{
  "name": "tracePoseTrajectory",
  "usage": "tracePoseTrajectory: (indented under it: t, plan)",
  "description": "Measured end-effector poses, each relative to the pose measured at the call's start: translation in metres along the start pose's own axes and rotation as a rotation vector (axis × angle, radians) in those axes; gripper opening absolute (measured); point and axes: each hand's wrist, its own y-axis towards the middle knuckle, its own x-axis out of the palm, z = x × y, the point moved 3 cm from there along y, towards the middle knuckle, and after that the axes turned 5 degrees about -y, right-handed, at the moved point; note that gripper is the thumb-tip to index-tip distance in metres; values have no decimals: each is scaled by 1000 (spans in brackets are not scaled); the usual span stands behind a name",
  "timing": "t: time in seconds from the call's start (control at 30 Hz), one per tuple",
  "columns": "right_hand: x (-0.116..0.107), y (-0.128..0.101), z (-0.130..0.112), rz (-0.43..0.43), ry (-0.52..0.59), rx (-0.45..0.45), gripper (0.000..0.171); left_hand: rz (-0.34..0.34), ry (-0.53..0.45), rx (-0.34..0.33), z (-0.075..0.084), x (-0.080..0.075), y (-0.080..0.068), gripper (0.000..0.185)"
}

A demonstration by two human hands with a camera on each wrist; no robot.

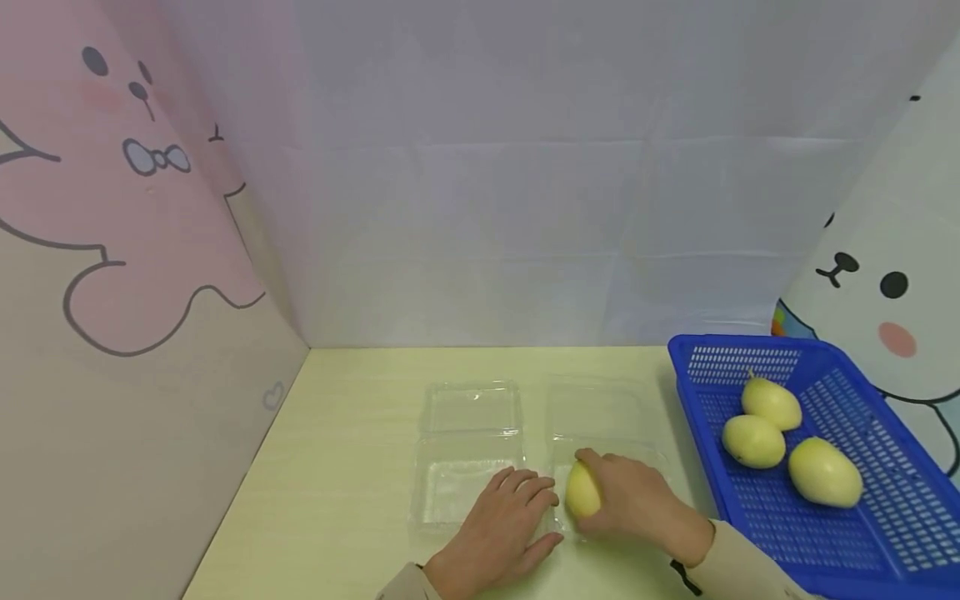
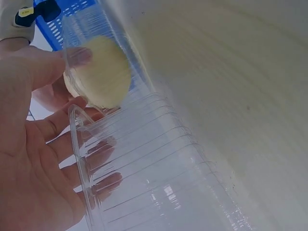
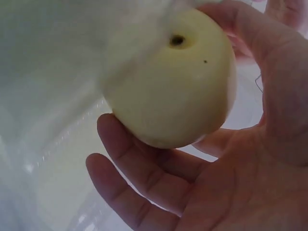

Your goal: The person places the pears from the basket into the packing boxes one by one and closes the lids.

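Right hand (image 1: 637, 504) has its fingers and thumb curled around a pale yellow pear (image 1: 582, 490), cupping it from the right side, so the fruit sits to the left of the palm with its long axis running roughly away from the person, over the near half of the right-hand clear clamshell box (image 1: 600, 433). From the right wrist camera you can see the dimpled blossom end of the pear pointing up and away from the palm, fingers wrapped underneath. Left hand (image 1: 502, 525) lies flat with straight, slightly spread fingers pressing on the near right corner of the left clamshell box (image 1: 468, 454), just beside the pear, fingertips nearly touching it. So the right hand is the one actually on the fruit, the left is only steadying plastic. Count-wise: two open clear boxes side by side on the pale table (image 1: 345, 467), one pear in hand, and three more pears (image 1: 753, 440) sitting in the blue basket (image 1: 885, 533) off to the right.
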Motion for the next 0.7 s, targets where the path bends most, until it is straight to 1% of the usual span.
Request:
tracePoseTrajectory:
  t: [0.2,0.47,0.6,0.7]
  plan:
    - [7,2,0,0,20,19,84,-3,7,3,0,1,1,31]
    - [4,1,-3,-14,23,5,87,1,-22,11,1,1,-1,23]
    - [-2,1,-4,-25,2,12,89,3,-18,19,1,0,-1,24]
    - [-15,1,-4,-38,-26,2,90,5,-10,22,1,0,-1,24]
